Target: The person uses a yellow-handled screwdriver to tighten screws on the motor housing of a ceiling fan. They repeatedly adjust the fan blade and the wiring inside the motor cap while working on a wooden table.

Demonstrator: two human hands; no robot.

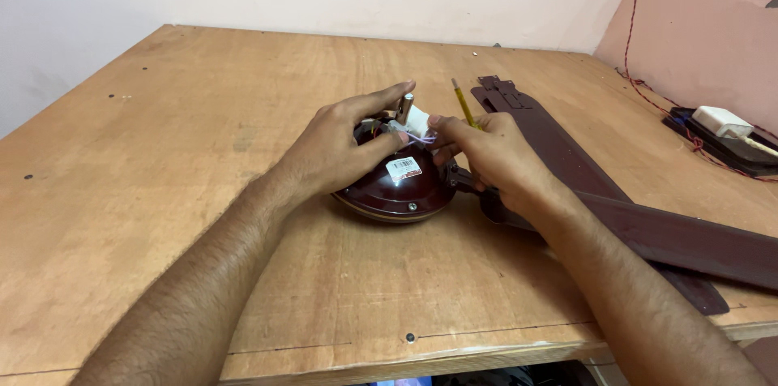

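Left hand (336,151) cupped over maroon fan motor (397,187), fingers pinching white part (415,120). Right hand (494,155) gripping yellow screwdriver (463,104). Fan blades (616,208) alongside on wooden table (162,151).

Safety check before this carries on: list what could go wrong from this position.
1. Both hands, left hand and right hand, pinch the thin wires and small white part on top of the maroon fan motor; a hard tug might snap or loosen them.
2. The rounded motor could rock on the wooden table.
3. The yellow tool in the right hand points close to the fingers and might slip.
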